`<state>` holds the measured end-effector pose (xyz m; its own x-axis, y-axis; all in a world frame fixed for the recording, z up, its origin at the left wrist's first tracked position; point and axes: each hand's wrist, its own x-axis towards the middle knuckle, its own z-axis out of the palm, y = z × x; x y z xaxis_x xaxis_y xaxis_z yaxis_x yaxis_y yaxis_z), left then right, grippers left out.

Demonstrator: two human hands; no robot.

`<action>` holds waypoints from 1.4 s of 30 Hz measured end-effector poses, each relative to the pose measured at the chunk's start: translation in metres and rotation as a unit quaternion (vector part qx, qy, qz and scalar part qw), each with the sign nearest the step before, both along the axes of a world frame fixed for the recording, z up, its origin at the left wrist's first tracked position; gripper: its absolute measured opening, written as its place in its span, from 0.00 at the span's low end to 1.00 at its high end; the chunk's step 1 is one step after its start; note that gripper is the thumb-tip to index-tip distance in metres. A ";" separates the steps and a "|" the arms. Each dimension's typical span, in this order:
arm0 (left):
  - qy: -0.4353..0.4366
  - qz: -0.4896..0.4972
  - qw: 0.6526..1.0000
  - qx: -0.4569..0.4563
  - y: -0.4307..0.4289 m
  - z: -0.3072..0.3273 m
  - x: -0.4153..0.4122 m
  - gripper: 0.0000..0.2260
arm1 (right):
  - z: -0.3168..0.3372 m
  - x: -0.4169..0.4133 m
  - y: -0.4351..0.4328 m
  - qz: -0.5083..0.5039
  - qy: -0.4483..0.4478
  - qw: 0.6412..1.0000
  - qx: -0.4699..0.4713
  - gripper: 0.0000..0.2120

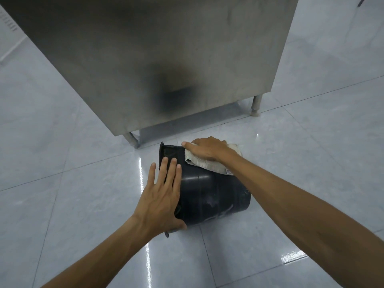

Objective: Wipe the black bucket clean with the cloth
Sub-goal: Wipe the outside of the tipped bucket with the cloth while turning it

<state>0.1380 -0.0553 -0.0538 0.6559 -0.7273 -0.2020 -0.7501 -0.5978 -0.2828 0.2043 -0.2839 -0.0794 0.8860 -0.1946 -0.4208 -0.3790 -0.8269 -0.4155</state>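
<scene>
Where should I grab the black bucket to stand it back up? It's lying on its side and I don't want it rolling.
Probably by the rim at the open mouth, coming from the left. The black bucket lies with its mouth leftward, where the left hand already rests; the round wall offers no edge, and the right hand presses the cloth there.

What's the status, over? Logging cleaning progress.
Left hand flat, bracing bucket rim. Right hand pressing cloth on the bucket's side. Bucket on its side on floor. Nothing in the way.
</scene>
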 end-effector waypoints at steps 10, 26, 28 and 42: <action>0.010 -0.019 0.999 -0.038 0.013 0.001 -0.007 0.61 | -0.007 0.007 0.013 0.024 0.045 0.999 0.013 0.42; -0.001 -0.034 0.999 0.032 0.016 -0.002 -0.017 0.68 | -0.012 0.019 0.015 0.018 0.130 0.983 0.132 0.39; -0.013 -0.034 0.999 0.036 0.014 -0.001 -0.015 0.67 | -0.010 0.014 0.017 0.022 0.099 0.988 0.113 0.39; -0.002 -0.025 0.995 0.091 -0.012 0.013 0.026 0.71 | -0.038 -0.101 0.057 -0.001 -0.314 0.934 -0.167 0.32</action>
<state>0.1641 -0.0678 -0.0404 0.6205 -0.7107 -0.3315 -0.7765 -0.4976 -0.3866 0.1030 -0.2266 -0.1174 0.9372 -0.2242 0.2671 -0.1489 -0.9500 -0.2746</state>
